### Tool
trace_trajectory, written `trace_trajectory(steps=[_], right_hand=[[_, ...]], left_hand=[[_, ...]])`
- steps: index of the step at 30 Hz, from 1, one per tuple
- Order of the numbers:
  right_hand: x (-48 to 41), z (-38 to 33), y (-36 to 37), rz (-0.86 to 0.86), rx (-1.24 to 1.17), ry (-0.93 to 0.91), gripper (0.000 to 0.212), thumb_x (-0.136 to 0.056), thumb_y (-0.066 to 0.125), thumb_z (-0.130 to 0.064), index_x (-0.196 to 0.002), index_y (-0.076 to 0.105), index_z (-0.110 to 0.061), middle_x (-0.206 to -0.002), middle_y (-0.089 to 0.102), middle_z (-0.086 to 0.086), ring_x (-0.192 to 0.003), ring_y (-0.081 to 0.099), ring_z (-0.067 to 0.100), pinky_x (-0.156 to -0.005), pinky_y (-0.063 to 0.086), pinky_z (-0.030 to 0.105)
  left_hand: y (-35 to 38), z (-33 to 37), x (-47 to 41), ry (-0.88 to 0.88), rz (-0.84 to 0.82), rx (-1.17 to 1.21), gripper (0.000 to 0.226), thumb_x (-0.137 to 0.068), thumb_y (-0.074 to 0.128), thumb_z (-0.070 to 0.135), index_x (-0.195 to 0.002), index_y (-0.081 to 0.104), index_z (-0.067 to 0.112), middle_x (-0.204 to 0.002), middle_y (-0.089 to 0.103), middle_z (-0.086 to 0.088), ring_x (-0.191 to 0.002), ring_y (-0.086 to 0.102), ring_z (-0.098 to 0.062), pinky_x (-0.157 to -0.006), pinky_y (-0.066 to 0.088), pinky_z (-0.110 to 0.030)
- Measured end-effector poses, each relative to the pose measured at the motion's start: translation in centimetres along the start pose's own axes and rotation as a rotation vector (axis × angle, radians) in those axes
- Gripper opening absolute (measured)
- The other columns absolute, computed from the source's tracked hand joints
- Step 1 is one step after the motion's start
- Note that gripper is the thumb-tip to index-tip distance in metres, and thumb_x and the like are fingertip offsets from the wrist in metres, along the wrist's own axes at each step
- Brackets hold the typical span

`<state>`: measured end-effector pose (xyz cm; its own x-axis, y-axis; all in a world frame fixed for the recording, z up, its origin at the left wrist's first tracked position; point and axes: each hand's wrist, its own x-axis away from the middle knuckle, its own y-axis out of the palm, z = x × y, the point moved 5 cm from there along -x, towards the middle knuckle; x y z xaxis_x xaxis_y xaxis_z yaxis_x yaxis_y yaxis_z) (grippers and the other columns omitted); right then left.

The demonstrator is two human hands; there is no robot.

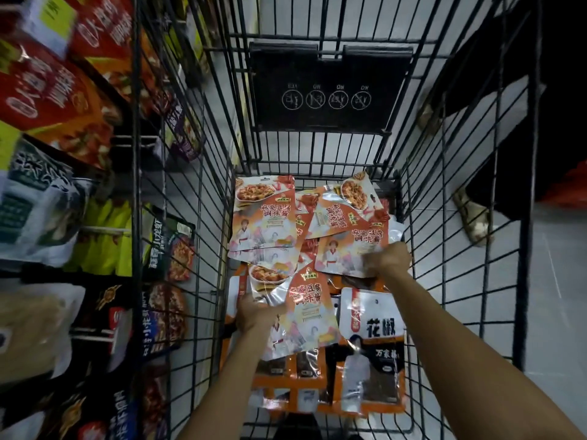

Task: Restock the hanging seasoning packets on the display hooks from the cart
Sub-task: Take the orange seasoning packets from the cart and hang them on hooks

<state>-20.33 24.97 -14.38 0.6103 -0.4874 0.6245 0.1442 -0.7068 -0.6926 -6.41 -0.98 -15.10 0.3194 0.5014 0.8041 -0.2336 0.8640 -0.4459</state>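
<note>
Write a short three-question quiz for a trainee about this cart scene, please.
1. True or false: the left hand and the right hand each grip an orange packet.
2. On which side of the cart is the display? A left, B right, C far end.
3. Fill in: the white-topped packet lies nearest the ___ arm.
Key: 1 true; 2 A; 3 right.

On my left grip I can't see fingertips, tucked under a packet; hanging packets at left are blurred and edge-cropped.
</note>
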Motion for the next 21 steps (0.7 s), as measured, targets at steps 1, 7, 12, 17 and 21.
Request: trace_trajectory(steps=[1, 7, 12, 17, 21], right_hand=[[0.1, 0.0, 0.2, -0.054, -0.108, 0.043, 0.034, -0.075, 0.080, -0.014, -0.096, 0.062, 0.005, -0.100, 0.069, 0.020, -0.083, 0.069, 0.031, -0.067, 0.058, 0.039], [0.3, 0.0, 0.7, -0.212, -0.448, 0.189, 0.048, -0.070, 0.084, -0.019, -0.104, 0.059, 0.004, -0.108, 0.068, 0.020, -0.082, 0.069, 0.032, -0.076, 0.058, 0.047], [1.6, -0.6, 2.5, -0.497, -0.574, 0.204, 0.012, -0.085, 0.067, -0.004, -0.083, 0.055, -0.004, -0.124, 0.061, 0.021, -0.059, 0.062, 0.019, -0.048, 0.055, 0.031], [3.0, -0.5, 1.5, -0.515, -0.586, 0.171, 0.008, -0.086, 0.064, 0.002, -0.091, 0.058, 0.000, -0.097, 0.065, 0.018, -0.047, 0.064, 0.019, -0.040, 0.052, 0.028], [6.0, 1.3, 0.3, -0.480, -0.593, 0.192, 0.012, -0.083, 0.067, 0.003, -0.091, 0.059, 0.003, -0.088, 0.064, 0.016, -0.046, 0.064, 0.019, -0.031, 0.047, 0.023]], left_hand=[[-0.2, -0.2, -0.3, -0.009, -0.026, 0.061, 0.050, -0.060, 0.089, 0.014, -0.099, 0.062, -0.001, -0.101, 0.066, -0.018, -0.088, 0.065, -0.030, -0.067, 0.053, -0.033], [-0.5, -0.1, -0.9, -0.061, -0.145, 0.221, 0.038, -0.065, 0.087, 0.014, -0.089, 0.059, 0.001, -0.047, 0.060, -0.005, -0.033, 0.047, -0.013, -0.039, 0.042, -0.019], [0.0, -0.1, -0.9, -0.053, -0.250, 0.208, 0.056, -0.073, 0.082, 0.016, -0.116, 0.054, -0.007, -0.076, 0.059, -0.013, -0.041, 0.049, -0.013, -0.042, 0.042, -0.021], [-0.4, -0.1, 0.2, -0.012, -0.239, 0.105, 0.089, -0.073, 0.081, 0.025, -0.142, 0.029, 0.001, -0.133, 0.049, -0.030, -0.124, 0.048, -0.043, -0.099, 0.045, -0.050], [-1.8, -0.4, 2.3, -0.038, -0.235, 0.126, 0.091, -0.075, 0.080, 0.016, -0.146, 0.025, 0.005, -0.123, 0.057, -0.024, -0.102, 0.064, -0.031, -0.076, 0.058, -0.040]])
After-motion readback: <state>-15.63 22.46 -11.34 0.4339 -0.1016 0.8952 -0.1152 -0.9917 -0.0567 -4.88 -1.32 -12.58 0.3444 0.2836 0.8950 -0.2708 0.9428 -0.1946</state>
